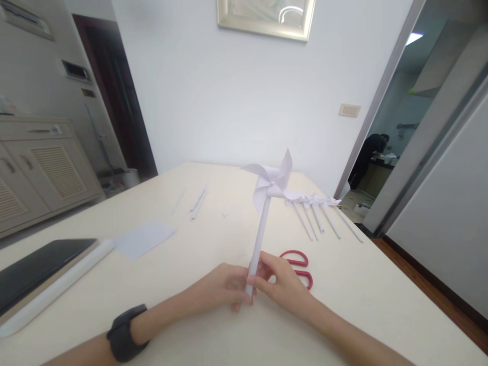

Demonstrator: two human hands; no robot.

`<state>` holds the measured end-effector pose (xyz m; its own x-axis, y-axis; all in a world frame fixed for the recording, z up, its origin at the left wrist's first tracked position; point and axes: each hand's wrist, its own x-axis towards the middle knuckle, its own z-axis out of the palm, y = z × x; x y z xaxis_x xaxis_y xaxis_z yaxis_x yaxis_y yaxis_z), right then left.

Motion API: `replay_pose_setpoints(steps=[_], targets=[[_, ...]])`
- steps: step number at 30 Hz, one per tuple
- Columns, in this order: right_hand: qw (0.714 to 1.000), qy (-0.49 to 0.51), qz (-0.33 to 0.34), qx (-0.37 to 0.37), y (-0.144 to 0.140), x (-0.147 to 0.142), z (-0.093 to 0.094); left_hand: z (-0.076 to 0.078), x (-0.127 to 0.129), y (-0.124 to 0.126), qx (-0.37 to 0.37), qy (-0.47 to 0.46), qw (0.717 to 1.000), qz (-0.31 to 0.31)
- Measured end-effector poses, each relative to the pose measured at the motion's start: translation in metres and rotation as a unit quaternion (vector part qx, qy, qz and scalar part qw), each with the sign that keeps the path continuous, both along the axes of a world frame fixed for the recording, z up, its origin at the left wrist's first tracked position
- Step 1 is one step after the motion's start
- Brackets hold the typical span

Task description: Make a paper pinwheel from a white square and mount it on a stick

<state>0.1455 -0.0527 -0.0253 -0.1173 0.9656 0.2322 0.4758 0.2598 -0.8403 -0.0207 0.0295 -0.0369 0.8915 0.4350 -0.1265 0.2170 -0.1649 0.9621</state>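
both hands [224, 288] [284, 284] prob. pinching pinwheel [267, 203] stick

White wall [229, 101], framed picture [267, 18], cream cabinet [41, 168], dark door [118, 101].

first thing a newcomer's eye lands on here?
The white paper pinwheel, held upright at mid-table by its rolled stick between the left hand and the right hand. Next, the red-handled scissors lying just behind the right hand, and a row of finished pinwheels lying flat at the table's far right.
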Motion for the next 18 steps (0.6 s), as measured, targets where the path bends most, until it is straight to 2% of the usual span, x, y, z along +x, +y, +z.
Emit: replay_pose_setpoints(steps=[8,14,18], targets=[[0.999,-0.032,0.007,0.012,-0.003,-0.002,0.004,0.008,-0.001,-0.003,0.023,0.004,1.0,0.021],[0.996,-0.079,-0.019,0.023,-0.008,-0.001,0.009,0.016,-0.006,0.005,0.03,-0.069,0.995,0.064],[0.994,-0.108,0.01,0.016,-0.013,-0.004,0.011,0.018,-0.007,0.003,0.007,-0.102,0.992,0.075]])
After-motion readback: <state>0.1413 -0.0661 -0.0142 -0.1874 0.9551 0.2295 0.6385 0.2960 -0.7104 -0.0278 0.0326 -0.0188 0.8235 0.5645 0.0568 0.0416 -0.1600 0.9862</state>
